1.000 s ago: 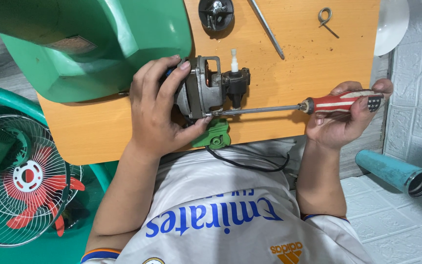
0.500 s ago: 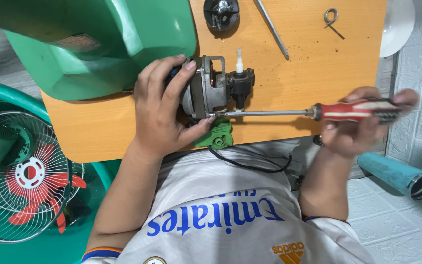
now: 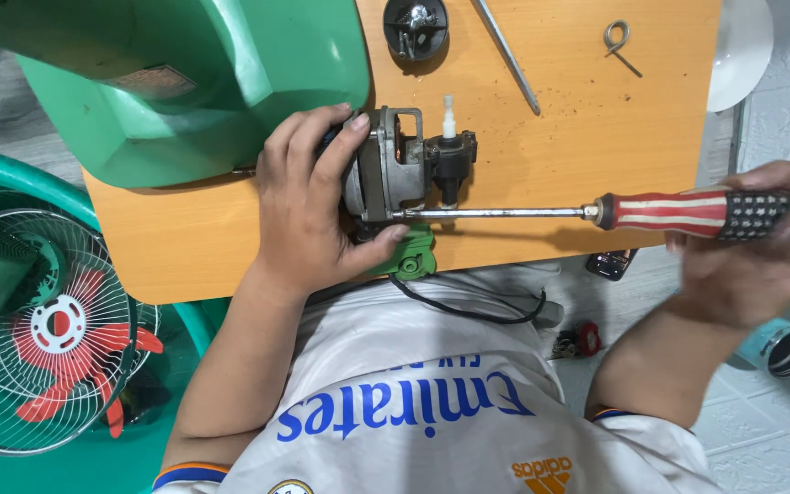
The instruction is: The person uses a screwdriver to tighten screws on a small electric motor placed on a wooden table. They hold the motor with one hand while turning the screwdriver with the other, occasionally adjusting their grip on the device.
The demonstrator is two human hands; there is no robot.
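A fan motor [image 3: 393,166] with a metal body and a black gearbox [image 3: 451,160] lies on the orange wooden board [image 3: 578,119]. My left hand [image 3: 308,206] is wrapped around the motor's left end and holds it down. My right hand [image 3: 750,247] grips the red, white and blue handle of a long screwdriver [image 3: 688,210]. The screwdriver's steel shaft runs left and its tip meets the motor's lower edge beside my left thumb. A small green plastic part [image 3: 411,258] and a black cable [image 3: 468,306] sit just below the motor at the board's front edge.
A large green fan housing [image 3: 230,64] covers the board's left end. A black round part [image 3: 415,27], a thin metal rod [image 3: 507,55] and a wire clip [image 3: 616,41] lie farther up the board. A fan with red blades [image 3: 48,329] stands at left; a teal tube [image 3: 774,346] lies on the floor at right.
My right hand has shifted rightward along the screwdriver handle and is blurred with motion. The left hand and the motor have stayed in place.
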